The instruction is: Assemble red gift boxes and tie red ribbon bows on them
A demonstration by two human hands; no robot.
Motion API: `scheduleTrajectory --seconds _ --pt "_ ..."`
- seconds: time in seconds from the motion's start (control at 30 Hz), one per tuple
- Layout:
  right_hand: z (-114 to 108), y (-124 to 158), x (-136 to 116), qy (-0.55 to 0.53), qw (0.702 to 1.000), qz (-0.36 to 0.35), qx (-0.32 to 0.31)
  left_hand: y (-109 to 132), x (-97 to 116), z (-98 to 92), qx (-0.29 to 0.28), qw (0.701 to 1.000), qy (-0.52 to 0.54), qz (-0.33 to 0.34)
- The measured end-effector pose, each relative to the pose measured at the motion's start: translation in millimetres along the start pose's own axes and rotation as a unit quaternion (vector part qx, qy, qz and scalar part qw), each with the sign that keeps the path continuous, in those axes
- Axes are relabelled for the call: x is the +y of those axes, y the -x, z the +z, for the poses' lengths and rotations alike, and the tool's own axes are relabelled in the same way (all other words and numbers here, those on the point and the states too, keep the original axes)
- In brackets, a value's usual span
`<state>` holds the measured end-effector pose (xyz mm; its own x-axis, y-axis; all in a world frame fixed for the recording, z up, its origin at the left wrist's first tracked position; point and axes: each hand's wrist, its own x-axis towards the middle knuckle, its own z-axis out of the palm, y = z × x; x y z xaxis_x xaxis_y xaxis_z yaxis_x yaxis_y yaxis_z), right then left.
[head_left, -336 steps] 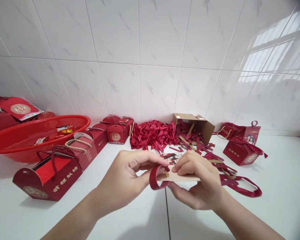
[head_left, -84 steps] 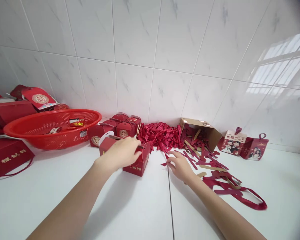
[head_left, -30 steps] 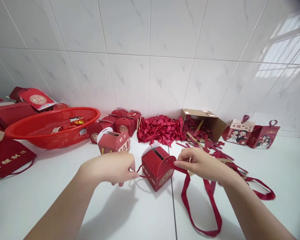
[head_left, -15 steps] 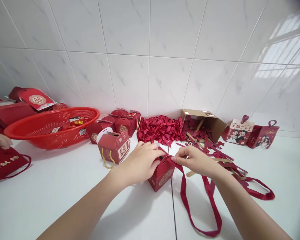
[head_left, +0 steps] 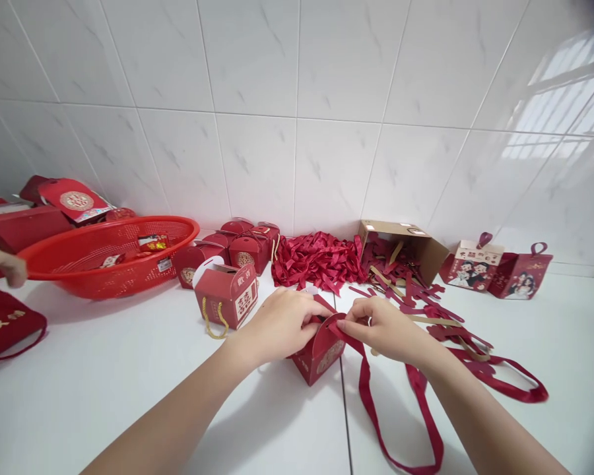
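A small dark red gift box (head_left: pixel 321 359) with a gold round emblem stands upright on the white table in front of me. My left hand (head_left: pixel 290 326) grips its top from the left, with fingertips inside the opening between the flaps. Pinched between thumb and forefinger of my right hand (head_left: pixel 376 326) is a red ribbon (head_left: pixel 366 389), right at the hole in the box's rounded flap. The ribbon hangs down in a long loop to the right of the box. Just left of the box sits another red box (head_left: pixel 228 293) with gold cord handles.
A red plastic basket (head_left: pixel 103 287) holds a few small packets. Behind lie several tied red boxes (head_left: pixel 250 247), a ribbon heap (head_left: pixel 319 260) and a tipped cardboard box (head_left: pixel 428 257) spilling strips. Two printed boxes (head_left: pixel 475 264) stand right. Another person's hand (head_left: pixel 10 264) is over a red bag (head_left: pixel 7 323).
My right hand has brought the ribbon end up against the flap's hole, while my left hand keeps its hold on the box. The other person's red bag has shifted left.
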<state>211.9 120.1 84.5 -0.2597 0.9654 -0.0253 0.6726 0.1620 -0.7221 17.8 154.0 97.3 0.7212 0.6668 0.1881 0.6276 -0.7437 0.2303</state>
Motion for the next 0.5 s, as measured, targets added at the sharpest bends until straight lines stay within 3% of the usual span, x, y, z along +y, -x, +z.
scheduleTrajectory --seconds 0.2,0.37,0.5 --pt "3 -1 5 0.030 0.999 -0.011 0.013 -4 -2 8.8 0.068 0.998 0.004 -0.015" --pt "-4 0 3 -0.001 0.994 -0.039 0.103 -2 1 8.0 0.281 0.959 0.036 -0.021" --pt "-2 -1 -9 -0.142 0.985 -0.066 0.068 2 9 1.7 0.352 0.928 0.121 0.013"
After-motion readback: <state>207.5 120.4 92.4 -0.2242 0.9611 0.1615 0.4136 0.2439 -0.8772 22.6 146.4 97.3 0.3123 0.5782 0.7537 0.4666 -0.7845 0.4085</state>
